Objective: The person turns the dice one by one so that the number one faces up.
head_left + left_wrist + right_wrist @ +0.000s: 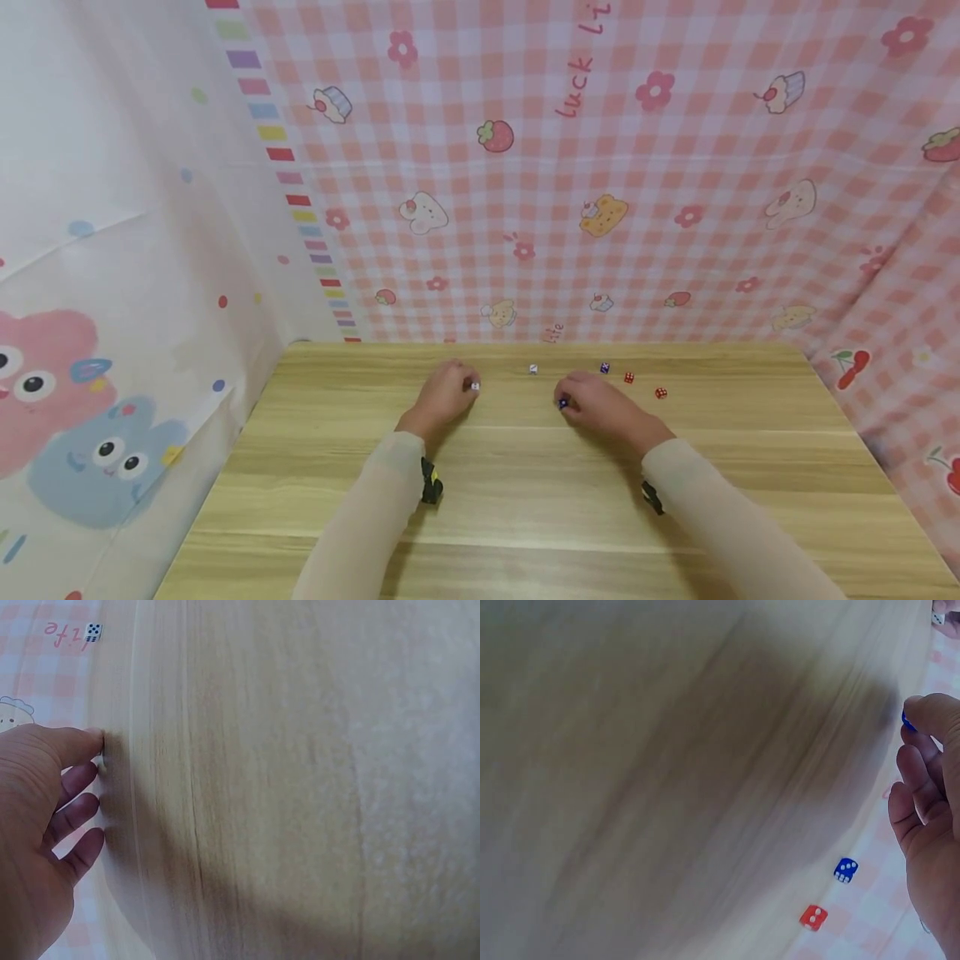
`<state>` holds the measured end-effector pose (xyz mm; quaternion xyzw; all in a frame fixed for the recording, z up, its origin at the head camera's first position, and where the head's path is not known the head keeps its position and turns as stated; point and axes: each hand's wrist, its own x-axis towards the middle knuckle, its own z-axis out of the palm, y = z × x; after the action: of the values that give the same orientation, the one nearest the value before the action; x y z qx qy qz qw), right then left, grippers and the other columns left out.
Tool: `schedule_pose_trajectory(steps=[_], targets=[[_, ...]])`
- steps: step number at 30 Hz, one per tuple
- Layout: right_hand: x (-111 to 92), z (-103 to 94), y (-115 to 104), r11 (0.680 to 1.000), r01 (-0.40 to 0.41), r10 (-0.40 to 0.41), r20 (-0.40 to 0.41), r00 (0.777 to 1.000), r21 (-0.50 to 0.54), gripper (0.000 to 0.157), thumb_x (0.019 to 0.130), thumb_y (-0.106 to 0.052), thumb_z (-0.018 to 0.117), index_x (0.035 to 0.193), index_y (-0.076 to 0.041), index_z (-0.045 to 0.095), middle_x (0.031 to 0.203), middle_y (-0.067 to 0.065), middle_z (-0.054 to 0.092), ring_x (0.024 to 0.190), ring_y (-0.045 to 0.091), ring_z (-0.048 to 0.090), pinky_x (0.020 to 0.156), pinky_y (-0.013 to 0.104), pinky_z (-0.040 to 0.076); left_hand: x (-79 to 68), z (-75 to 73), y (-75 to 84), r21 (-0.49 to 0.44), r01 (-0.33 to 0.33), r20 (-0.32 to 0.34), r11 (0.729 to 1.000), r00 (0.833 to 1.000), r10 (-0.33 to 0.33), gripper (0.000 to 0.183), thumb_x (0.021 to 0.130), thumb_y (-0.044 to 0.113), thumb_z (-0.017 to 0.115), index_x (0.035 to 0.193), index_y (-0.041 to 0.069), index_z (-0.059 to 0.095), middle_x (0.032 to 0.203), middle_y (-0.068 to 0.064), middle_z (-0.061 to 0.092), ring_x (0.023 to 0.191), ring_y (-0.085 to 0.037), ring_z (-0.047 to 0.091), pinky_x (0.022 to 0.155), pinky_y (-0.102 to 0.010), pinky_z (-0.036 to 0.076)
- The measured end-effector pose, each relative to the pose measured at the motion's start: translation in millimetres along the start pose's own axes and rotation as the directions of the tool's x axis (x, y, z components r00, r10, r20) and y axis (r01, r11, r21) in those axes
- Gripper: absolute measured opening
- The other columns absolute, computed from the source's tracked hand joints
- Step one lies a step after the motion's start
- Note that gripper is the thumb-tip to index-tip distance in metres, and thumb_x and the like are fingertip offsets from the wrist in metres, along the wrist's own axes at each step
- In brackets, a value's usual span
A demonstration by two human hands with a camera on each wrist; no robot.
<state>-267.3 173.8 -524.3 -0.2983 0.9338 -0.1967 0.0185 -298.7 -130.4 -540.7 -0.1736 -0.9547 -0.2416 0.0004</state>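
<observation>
In the head view my left hand (448, 392) pinches a white die (476, 386) between thumb and fingertips, close over the wooden table. My right hand (600, 406) pinches a blue die (563, 403); in the right wrist view a corner of that blue die (907, 722) peeks out at the fingertips. Between the hands, farther back, lies a second white die (533, 368), also visible in the left wrist view. Another blue die (604, 367) lies just beyond the right hand. Two red dice, one nearer (629, 377) and one farther right (661, 392), lie beside it.
The wooden table (525, 508) ends at a pink checked cloth (465, 183) hanging behind it. A white cloth with cartoon figures (187, 275) hangs along the left side, and checked cloth continues on the right. Dark wrist cameras, left (431, 482) and right (652, 497), sit at the sleeves.
</observation>
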Motion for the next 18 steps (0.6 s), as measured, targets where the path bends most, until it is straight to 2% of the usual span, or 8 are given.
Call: schedule_pose_trajectory(steps=[8, 18], targets=[[5.1, 5.4, -1.8, 1.0, 0.014, -0.014, 0.016, 1.0, -0.007, 0.009, 0.094, -0.009, 0.072, 0.103, -0.012, 0.07, 0.102, 0.0, 0.065, 0.097, 0.017, 0.058, 0.09, 0.039, 0.055, 1.4, 0.0, -0.1, 0.009, -0.022, -0.001, 1.0, 1.0, 0.022, 0.008, 0.093, 0.013, 0.075, 0.1, 0.01, 0.076, 0.105, -0.006, 0.068, 0.1, -0.023, 0.062, 0.093, -0.041, 0.054], [3.8, 7.5, -1.3, 1.0, -0.007, 0.007, 0.022, 1.0, 0.005, 0.014, 0.094, -0.01, 0.073, 0.108, -0.01, 0.07, 0.105, 0.002, 0.064, 0.099, 0.018, 0.059, 0.091, 0.04, 0.056, 0.4, -0.5, 0.9, 0.012, -0.014, -0.003, 1.0, 1.0, 0.014, 0.007, 0.092, 0.012, 0.075, 0.099, 0.009, 0.076, 0.107, -0.007, 0.069, 0.102, -0.024, 0.062, 0.096, -0.042, 0.054]])
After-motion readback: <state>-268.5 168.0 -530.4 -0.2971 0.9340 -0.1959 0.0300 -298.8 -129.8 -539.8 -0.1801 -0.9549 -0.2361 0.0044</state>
